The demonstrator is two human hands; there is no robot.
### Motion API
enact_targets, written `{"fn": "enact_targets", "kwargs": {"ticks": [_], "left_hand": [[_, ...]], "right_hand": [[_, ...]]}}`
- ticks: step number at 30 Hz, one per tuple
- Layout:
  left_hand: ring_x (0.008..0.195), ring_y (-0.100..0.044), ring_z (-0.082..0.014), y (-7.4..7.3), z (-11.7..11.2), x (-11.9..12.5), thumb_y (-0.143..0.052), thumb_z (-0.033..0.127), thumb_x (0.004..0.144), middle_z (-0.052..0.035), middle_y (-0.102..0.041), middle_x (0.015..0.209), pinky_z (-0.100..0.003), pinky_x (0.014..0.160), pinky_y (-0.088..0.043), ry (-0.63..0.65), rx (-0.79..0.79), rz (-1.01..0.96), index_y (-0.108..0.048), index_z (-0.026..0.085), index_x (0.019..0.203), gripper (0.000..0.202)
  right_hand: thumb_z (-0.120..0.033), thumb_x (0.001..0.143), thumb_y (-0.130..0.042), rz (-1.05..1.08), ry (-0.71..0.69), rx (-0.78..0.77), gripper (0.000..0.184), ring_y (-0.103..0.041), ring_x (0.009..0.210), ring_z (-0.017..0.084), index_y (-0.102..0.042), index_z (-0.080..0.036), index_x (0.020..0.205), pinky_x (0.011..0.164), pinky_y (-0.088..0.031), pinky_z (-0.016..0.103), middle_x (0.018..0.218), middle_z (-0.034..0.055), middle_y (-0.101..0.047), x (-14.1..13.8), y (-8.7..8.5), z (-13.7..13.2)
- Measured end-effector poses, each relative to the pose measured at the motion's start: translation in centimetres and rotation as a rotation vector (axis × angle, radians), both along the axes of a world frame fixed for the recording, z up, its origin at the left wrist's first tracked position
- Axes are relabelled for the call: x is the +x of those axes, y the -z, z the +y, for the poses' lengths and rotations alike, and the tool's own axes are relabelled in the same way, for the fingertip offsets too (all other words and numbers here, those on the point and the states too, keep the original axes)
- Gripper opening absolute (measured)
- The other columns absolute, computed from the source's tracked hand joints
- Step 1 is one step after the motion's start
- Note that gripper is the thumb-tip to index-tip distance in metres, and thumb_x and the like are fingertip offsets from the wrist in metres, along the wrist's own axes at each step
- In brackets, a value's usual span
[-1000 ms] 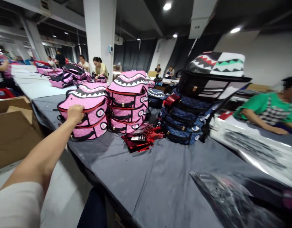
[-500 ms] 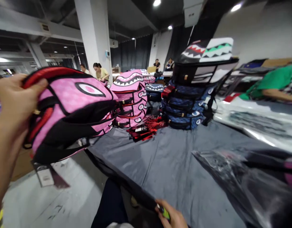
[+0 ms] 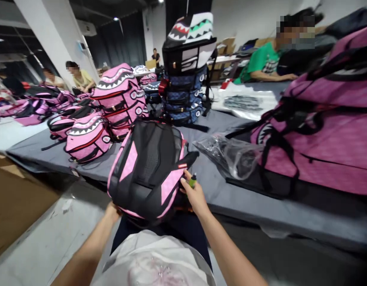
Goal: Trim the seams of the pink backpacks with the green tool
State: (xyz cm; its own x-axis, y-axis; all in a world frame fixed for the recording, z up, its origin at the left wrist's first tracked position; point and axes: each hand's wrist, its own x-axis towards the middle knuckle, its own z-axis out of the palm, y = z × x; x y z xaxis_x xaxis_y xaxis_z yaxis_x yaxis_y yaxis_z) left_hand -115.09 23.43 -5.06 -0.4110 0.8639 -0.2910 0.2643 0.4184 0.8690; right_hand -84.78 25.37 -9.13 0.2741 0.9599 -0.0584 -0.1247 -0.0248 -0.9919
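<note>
A pink and black backpack [image 3: 147,167] lies tilted at the table's front edge, its padded back and shoulder straps facing up. At its lower left corner my left hand [image 3: 113,212] is closed on the bag, the fingertips hidden beneath it. My right hand [image 3: 195,196] is at the bag's right side, near a strap with a small red label. Its fingers are closed round a small green and black tool [image 3: 192,181], whose exact kind I cannot make out.
Pink shark-mouth backpacks [image 3: 119,99] stand stacked behind; a blue stack [image 3: 183,95] is beside them. A clear plastic bag [image 3: 231,155] and a large pink backpack [image 3: 332,143] lie to the right. A cardboard box [image 3: 19,202] is at left. A person in green [image 3: 263,63] works across the table.
The pink backpack has come from the far left to in front of me, its back now up. My right hand has moved from the table edge to the bag's side with the green tool.
</note>
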Motion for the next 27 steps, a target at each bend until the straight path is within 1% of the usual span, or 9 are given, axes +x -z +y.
{"fn": "enact_targets", "kwargs": {"ticks": [3, 6, 9, 11, 12, 16, 19, 23, 27], "left_hand": [[0.128, -0.057, -0.0296, 3.6, -2.1, 0.1, -0.044, 0.040, 0.102, -0.0161, -0.054, 0.143, -0.053, 0.104, -0.051, -0.062, 0.048, 0.169, -0.050, 0.020, 0.139, 0.043], [0.152, -0.033, -0.0286, 2.4, -2.0, -1.8, -0.033, 0.041, 0.101, -0.0132, -0.036, 0.162, -0.052, 0.123, -0.031, 0.000, 0.276, 0.364, -0.032, 0.026, 0.153, 0.055], [0.152, -0.032, -0.0324, 0.7, -0.1, -1.4, -0.049, 0.049, 0.095, -0.0102, -0.040, 0.162, -0.056, 0.126, -0.024, 0.566, 0.623, 0.723, -0.039, 0.028, 0.153, 0.063], [0.149, -0.037, -0.0375, 1.2, 0.9, 0.4, -0.052, 0.048, 0.095, -0.0113, -0.044, 0.160, -0.062, 0.121, -0.029, 0.921, 0.738, 0.954, -0.046, 0.028, 0.151, 0.060], [0.148, -0.039, -0.0384, 2.0, 1.1, 1.4, -0.053, 0.045, 0.096, -0.0109, -0.045, 0.159, -0.063, 0.119, -0.032, 0.996, 0.749, 1.029, -0.048, 0.027, 0.150, 0.057], [0.143, -0.047, -0.0386, 6.5, -0.5, 3.3, -0.052, 0.034, 0.097, -0.0116, -0.050, 0.155, -0.061, 0.112, -0.040, 0.948, 0.786, 1.170, -0.040, 0.026, 0.156, 0.061], [0.137, -0.054, -0.0348, 7.9, -2.6, 2.5, -0.054, 0.031, 0.096, -0.0084, -0.053, 0.152, -0.057, 0.108, -0.043, 0.928, 0.786, 1.171, -0.025, 0.034, 0.161, 0.072], [0.119, -0.066, -0.0335, 4.9, -1.6, 2.9, -0.055, 0.035, 0.096, -0.0099, -0.068, 0.135, -0.052, 0.092, -0.051, 0.967, 0.766, 1.105, -0.055, 0.031, 0.145, 0.049], [0.124, -0.062, -0.0301, -0.9, 5.6, 8.4, -0.047, 0.019, 0.097, -0.0137, -0.068, 0.132, -0.049, 0.099, -0.048, 1.059, 0.973, 1.069, -0.068, 0.018, 0.126, 0.035]], "right_hand": [[-0.046, 0.080, -0.065, -0.199, 0.094, 0.096, 0.061, -0.063, 0.121, 0.031, -0.065, -0.018, 0.135, 0.102, -0.052, 0.051, 0.126, 0.0122, -0.071, 1.6, -0.5, 1.1], [-0.036, 0.086, -0.056, -0.386, 0.121, 0.126, 0.053, -0.064, 0.119, 0.030, -0.065, -0.016, 0.135, 0.106, -0.049, 0.053, 0.126, 0.0128, -0.070, 1.7, -1.6, 1.8], [-0.022, 0.086, -0.053, -0.701, 0.184, 0.216, 0.053, -0.049, 0.139, 0.033, -0.062, -0.017, 0.138, 0.113, -0.042, 0.055, 0.152, 0.0170, -0.049, 0.3, -3.1, 1.6], [-0.015, 0.084, -0.054, -0.939, 0.218, 0.292, 0.057, -0.032, 0.150, 0.037, -0.060, -0.019, 0.141, 0.116, -0.036, 0.059, 0.163, 0.0169, -0.033, -1.2, -4.1, 1.3], [-0.012, 0.084, -0.054, -1.034, 0.173, 0.335, 0.058, -0.030, 0.151, 0.037, -0.059, -0.019, 0.141, 0.116, -0.036, 0.058, 0.163, 0.0164, -0.033, -2.0, -4.5, 1.1], [-0.005, 0.082, -0.056, -1.218, -0.257, 0.360, 0.050, -0.059, 0.124, 0.028, -0.066, -0.022, 0.127, 0.100, -0.052, 0.041, 0.141, 0.0128, -0.059, -3.8, -5.2, 0.5], [-0.009, 0.085, -0.055, -1.233, -0.085, 0.107, 0.038, -0.063, 0.106, 0.029, -0.068, -0.020, 0.119, 0.084, -0.056, 0.039, 0.123, 0.0144, -0.065, -2.6, -4.6, 0.2], [-0.019, 0.087, -0.055, -1.077, 0.171, -0.010, 0.052, -0.060, 0.117, 0.034, -0.056, -0.014, 0.138, 0.092, -0.055, 0.045, 0.134, 0.0190, -0.060, 0.5, -2.7, 0.4], [-0.027, 0.088, -0.054, -0.801, 0.161, 0.044, 0.050, -0.061, 0.122, 0.032, -0.059, -0.018, 0.137, 0.102, -0.051, 0.049, 0.133, 0.0146, -0.066, 1.4, -0.8, 1.6]]}}
